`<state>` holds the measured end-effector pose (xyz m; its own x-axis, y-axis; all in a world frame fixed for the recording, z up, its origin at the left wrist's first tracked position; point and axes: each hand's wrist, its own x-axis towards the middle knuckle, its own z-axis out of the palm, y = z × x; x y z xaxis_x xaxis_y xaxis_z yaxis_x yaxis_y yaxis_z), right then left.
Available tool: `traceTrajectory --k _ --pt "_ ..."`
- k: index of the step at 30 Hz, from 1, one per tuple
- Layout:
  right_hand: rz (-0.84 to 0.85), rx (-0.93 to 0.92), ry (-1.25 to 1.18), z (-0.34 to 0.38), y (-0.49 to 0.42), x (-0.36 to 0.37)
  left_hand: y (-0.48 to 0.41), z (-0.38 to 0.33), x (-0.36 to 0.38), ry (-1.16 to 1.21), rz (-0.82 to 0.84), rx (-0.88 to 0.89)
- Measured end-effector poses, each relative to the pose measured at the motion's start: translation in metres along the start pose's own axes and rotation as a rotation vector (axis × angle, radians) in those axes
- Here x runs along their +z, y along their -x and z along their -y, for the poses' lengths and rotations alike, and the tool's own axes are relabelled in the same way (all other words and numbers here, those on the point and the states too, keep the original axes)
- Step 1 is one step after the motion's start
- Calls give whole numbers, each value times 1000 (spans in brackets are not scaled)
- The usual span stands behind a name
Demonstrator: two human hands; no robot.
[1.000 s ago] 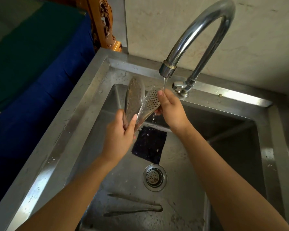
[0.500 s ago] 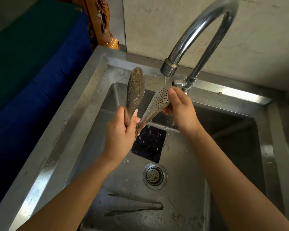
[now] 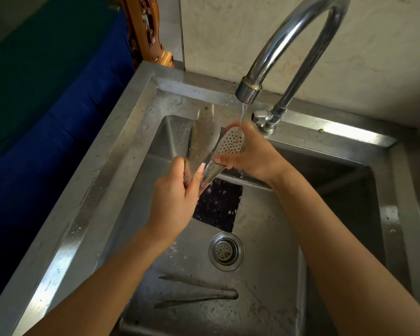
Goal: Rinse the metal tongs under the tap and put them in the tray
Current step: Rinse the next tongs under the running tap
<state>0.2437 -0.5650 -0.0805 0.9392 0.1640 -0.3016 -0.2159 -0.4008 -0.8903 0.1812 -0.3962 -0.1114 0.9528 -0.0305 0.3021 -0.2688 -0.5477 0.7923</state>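
Metal tongs at frame centre, over steel sink, two perforated blades spread in V. Left hand fingers wrapped round hinge end. Right hand fingers curled behind right blade, under thin water stream from tap. Drain strainer below, lower centre.

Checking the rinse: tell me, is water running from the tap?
Yes, a thin stream falls from the tap onto the tongs.
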Motion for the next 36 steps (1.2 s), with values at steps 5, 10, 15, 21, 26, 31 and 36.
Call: traceTrajectory --k 5,10,15,21,26,31,36 --pt "-433 -36 149 7 -8 21 -7 -5 -1 -22 -62 65" --pt "-418 -58 45 7 -3 18 -6 -2 0 -11 -21 72" --pt "23 -82 153 1 4 2 -6 -1 -1 -70 -59 123" --pt "-523 -13 98 1 -7 17 -3 -2 4 2 0 85" --pt "-198 -115 72 0 0 10 -1 -4 -1 -84 -26 118" --pt "-171 -168 81 6 -1 8 2 -7 2 -95 -88 128" --pt "-497 -109 -46 14 -11 22 -4 -8 0 -90 -92 127"
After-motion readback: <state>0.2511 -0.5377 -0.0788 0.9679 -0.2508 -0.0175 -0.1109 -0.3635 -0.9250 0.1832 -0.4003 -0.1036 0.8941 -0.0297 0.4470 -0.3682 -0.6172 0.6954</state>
